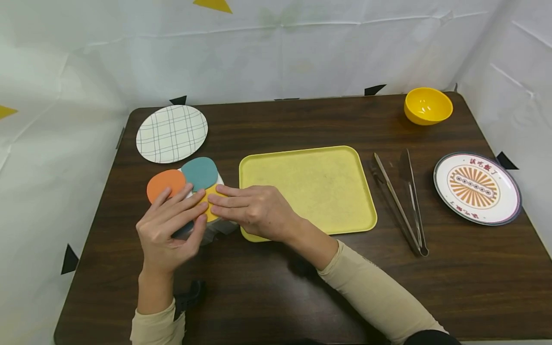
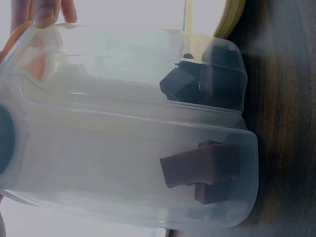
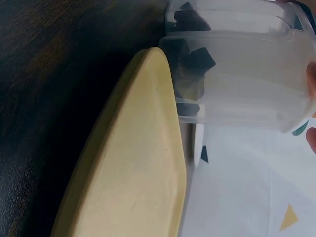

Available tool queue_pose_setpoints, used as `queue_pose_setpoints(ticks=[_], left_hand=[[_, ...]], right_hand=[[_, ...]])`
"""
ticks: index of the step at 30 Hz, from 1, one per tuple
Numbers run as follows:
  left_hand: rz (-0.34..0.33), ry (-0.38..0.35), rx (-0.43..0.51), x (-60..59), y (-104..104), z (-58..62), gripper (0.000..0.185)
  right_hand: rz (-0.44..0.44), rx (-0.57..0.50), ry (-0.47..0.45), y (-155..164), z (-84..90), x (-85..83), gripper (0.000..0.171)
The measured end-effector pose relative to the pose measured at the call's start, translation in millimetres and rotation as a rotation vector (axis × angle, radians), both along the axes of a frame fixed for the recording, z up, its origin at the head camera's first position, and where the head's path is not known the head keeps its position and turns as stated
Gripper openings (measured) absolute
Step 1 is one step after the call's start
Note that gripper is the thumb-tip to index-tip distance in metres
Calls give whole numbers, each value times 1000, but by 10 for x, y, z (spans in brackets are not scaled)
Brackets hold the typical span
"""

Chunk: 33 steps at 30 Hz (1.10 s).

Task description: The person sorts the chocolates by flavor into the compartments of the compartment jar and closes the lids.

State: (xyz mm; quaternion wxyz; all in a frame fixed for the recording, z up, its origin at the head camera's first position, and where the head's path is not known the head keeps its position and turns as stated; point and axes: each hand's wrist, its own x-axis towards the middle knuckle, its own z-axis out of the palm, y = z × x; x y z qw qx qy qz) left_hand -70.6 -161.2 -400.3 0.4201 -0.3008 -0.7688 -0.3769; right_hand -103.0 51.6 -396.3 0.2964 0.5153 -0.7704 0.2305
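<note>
A clear plastic container (image 1: 219,229) stands at the left of the table, with an orange lid (image 1: 164,183), a teal lid (image 1: 200,173), a yellow lid (image 1: 210,214) and a dark blue lid on top. Dark blocky pieces (image 2: 202,165) lie at the bottom of its compartments in the left wrist view. My left hand (image 1: 168,225) rests over the lids, fingers stretched across the top and thumb toward the near side. From the right, my right hand (image 1: 263,211) touches the yellow lid with straight fingertips. Its thumb is hidden in the head view.
A yellow tray (image 1: 315,189) lies just right of the container. Metal tongs (image 1: 398,206) sit beyond it, then a patterned plate (image 1: 509,201). A yellow bowl (image 1: 428,106) is at the back right. Behind the container lies a checked plate (image 1: 172,134).
</note>
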Motion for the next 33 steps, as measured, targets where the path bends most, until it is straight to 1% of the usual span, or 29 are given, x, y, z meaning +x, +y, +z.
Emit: queue_pose_setpoints(ticks=[6, 13, 16, 21, 23, 25, 29, 33], left_hand=[[5, -5, -2, -3, -8, -9, 26], [27, -23, -24, 3, -24, -40, 27], [28, -35, -34, 5, -27, -45, 29], [19, -53, -43, 3, -38, -40, 28], [8, -72, -40, 6, -53, -34, 28], [-10, -99, -29, 11, -70, -27, 27], [-45, -156, 2, 20, -103, -10, 29], [-76, -179, 36, 29, -117, 27, 32]], right_hand=[[7, -11, -2, -6, -10, -8, 29], [15, -11, -54, -2, -20, 5, 33], [12, -11, -62, 7, -19, 17, 33], [7, 23, -64, 35, -16, 27, 35], [20, 40, -93, 50, -16, 30, 37], [45, 45, -143, 68, -23, 35, 41], [97, 17, -236, 115, -53, 40, 51], [94, -13, -253, 216, -54, 24, 56]])
